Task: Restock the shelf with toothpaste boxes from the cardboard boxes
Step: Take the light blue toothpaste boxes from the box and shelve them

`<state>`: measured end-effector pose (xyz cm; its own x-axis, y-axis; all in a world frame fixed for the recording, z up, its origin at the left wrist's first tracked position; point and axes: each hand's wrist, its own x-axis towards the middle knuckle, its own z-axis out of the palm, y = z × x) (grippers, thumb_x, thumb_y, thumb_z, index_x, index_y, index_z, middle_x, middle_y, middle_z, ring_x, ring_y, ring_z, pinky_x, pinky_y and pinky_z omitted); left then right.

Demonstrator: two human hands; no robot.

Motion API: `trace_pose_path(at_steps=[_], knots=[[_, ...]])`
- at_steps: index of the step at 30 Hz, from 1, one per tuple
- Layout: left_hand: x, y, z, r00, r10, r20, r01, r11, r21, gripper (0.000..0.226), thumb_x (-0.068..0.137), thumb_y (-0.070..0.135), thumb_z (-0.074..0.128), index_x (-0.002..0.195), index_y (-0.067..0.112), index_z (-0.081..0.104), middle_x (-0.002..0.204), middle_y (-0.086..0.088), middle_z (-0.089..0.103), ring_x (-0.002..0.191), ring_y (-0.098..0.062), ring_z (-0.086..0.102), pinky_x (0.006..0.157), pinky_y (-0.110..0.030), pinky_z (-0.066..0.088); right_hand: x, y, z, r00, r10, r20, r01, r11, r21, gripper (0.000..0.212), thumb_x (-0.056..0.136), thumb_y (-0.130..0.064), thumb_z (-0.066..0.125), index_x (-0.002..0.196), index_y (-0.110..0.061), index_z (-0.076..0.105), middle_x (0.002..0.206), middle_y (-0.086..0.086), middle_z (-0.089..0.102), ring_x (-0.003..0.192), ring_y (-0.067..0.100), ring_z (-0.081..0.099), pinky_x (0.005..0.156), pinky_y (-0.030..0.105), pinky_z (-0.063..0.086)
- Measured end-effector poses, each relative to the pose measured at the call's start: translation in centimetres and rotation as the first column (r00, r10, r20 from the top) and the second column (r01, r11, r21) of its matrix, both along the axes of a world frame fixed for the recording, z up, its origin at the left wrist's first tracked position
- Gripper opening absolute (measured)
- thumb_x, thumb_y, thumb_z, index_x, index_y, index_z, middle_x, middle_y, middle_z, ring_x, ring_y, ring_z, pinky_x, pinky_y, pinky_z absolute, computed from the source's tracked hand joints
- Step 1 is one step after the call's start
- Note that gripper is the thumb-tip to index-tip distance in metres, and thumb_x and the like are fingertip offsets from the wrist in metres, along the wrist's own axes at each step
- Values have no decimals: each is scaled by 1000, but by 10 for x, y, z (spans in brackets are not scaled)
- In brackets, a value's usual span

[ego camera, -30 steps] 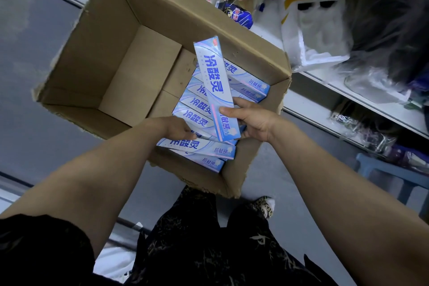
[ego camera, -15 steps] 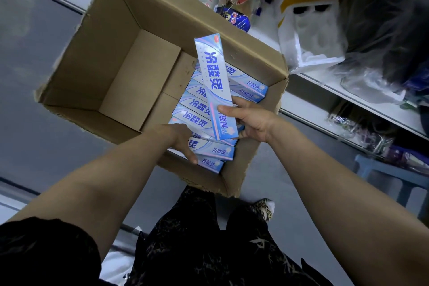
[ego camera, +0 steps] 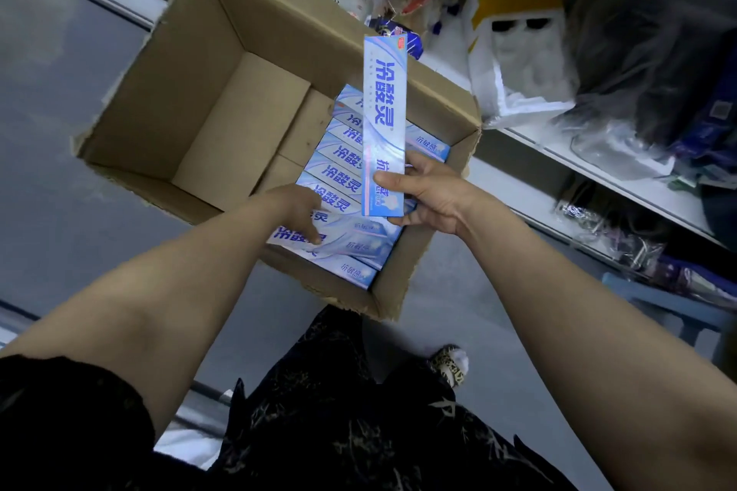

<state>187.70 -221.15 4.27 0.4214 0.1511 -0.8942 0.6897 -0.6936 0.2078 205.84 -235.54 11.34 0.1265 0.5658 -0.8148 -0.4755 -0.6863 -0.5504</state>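
Your right hand (ego camera: 430, 199) grips a box (ego camera: 385, 124) upright over the carton (ego camera: 167, 100), by its low end: it may tip out. Your left hand (ego camera: 293, 207) touches a second box (ego camera: 343, 241) inside; grip unclear.

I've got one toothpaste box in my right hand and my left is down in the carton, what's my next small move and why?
Probably curl the left hand around the near toothpaste box and lift it out. Its fingers touch that box, which lies at the near end of the row in the cardboard carton, while the right hand grips the upright box.
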Motion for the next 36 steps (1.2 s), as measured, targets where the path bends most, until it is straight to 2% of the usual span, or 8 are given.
trace_pose_path(at_steps=[6,11,14,18,23,27,30,36], knots=[[3,15,76,980,199,-21,-195,975,108,74,78,58,70,132,9,57,136,-8,54,116,-24,51,90,-28,40,16,-23,46,998,1,59,-10,986,167,55,82,-21,79,132,-20,56,123,7,69,108,29,69,75,46,58],[23,-5,170,900,394,189,-420,899,123,58,74,51,78,111,8,66,109,-9,65,96,-26,59,62,-29,42,38,-66,113,987,-21,161,-33,945,325,43,85,-18,74,126,-22,59,117,1,72,100,24,70,89,55,55],[43,-34,232,871,350,344,-418,896,147,51,71,52,80,97,9,73,90,-9,71,79,-22,61,71,-33,49,56,-106,163,980,-71,188,-17,902,431,50,79,-21,75,127,-19,60,112,0,73,91,20,71,73,43,60],[85,-88,306,774,339,534,-483,862,153,40,64,45,87,88,15,76,84,-5,75,79,-23,70,80,-36,54,87,-169,230,956,-134,262,-31,838,544,62,75,-23,79,132,-17,56,120,0,70,95,21,70,67,37,57],[153,-174,390,669,204,715,-447,879,167,30,68,41,86,89,21,76,82,3,74,76,-16,68,79,-29,53,129,-249,298,921,-256,294,-15,731,683,88,54,-35,94,131,-15,57,127,9,67,102,27,69,83,51,56],[206,-240,441,569,78,819,-387,903,183,34,71,41,84,97,21,77,85,0,75,73,-14,66,75,-28,52,165,-318,340,873,-369,319,0,653,757,67,63,-30,85,124,-18,60,120,2,71,105,25,67,88,53,55],[239,-285,473,498,1,867,-350,915,200,31,71,43,83,95,24,77,83,5,74,73,-8,67,66,-24,51,191,-367,367,837,-444,320,19,608,794,51,73,-21,75,122,-18,59,113,3,71,93,22,70,66,40,59],[297,-357,519,365,-178,914,-273,918,287,36,72,45,80,102,27,75,90,8,73,84,-9,66,74,-26,50,236,-443,414,779,-551,300,40,521,853,63,75,-17,74,133,-6,52,124,12,67,106,31,65,75,48,60]])
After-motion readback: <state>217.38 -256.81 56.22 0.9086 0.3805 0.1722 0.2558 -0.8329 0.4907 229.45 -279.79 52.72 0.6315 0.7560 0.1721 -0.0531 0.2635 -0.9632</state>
